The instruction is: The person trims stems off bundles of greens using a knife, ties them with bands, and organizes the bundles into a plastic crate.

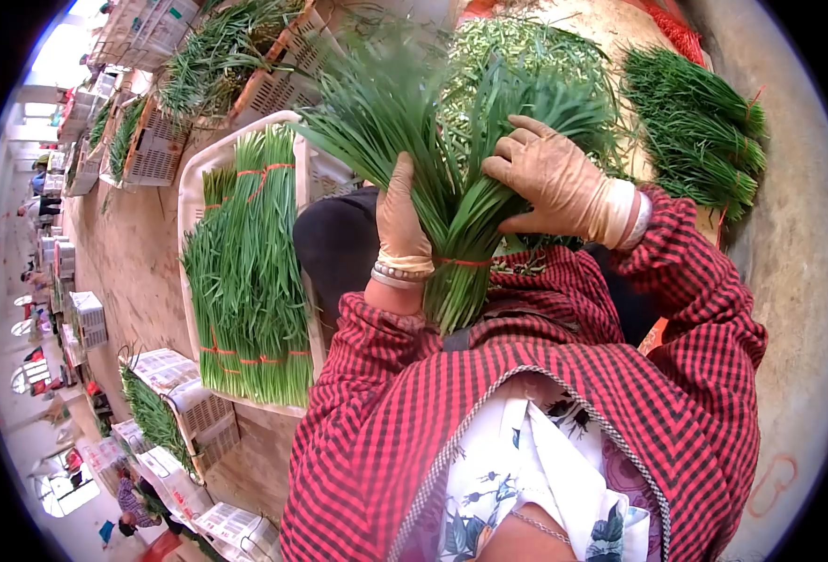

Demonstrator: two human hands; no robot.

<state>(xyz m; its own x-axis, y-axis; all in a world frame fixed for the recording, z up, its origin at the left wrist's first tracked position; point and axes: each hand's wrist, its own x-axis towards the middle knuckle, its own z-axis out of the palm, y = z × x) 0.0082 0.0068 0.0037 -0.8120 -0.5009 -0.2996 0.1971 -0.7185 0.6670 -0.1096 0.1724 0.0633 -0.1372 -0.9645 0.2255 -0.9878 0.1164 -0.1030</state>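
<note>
While its leaves (377, 112) are fanning apart, a banded bundle (451, 220) is sitting upper centre.
The left hand (402, 220) is bracing it, finger state unclear; the right hand (553, 178) is curling spread fingers over it.

Counted my two gloved hands (556, 183) (401, 220), one banded bunch (461, 286) between them, one pale tub (316, 337) left, at least three tied bunches (700, 131) right; background crates (156, 150) too overlapped.

Vegetable-packing workshop, plastic crates (156, 155), bundled greens (458, 295)
</note>
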